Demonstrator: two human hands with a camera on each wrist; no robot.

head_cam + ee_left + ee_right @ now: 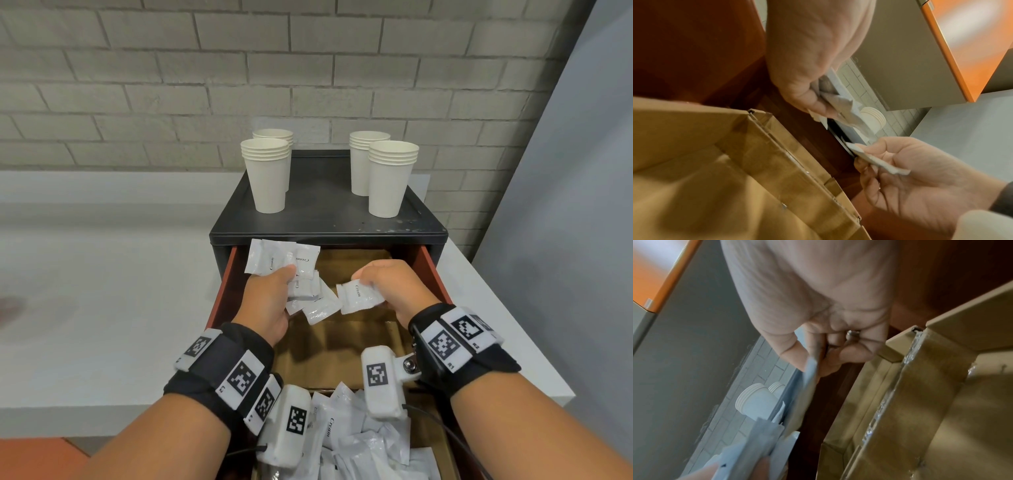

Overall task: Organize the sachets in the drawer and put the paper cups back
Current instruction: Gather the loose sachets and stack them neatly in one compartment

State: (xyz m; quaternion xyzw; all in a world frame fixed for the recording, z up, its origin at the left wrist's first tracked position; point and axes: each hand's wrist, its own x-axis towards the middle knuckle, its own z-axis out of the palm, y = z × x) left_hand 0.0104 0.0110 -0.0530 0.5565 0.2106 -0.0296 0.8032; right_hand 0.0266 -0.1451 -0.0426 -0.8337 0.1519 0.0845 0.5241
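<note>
Ring (853,333) only in right-wrist view; left hand (270,301), right hand (387,287) each clutching sachets (359,296).

Cream-white paper cups (269,174) on a matte black cabinet (329,219), drawer (432,270) walls reddish-brown, tan cardboard box (342,346) inside. Sachets (359,296) are white with black "Cream" script. Pale grey brick wall (137,85), white surface (102,274).
</note>
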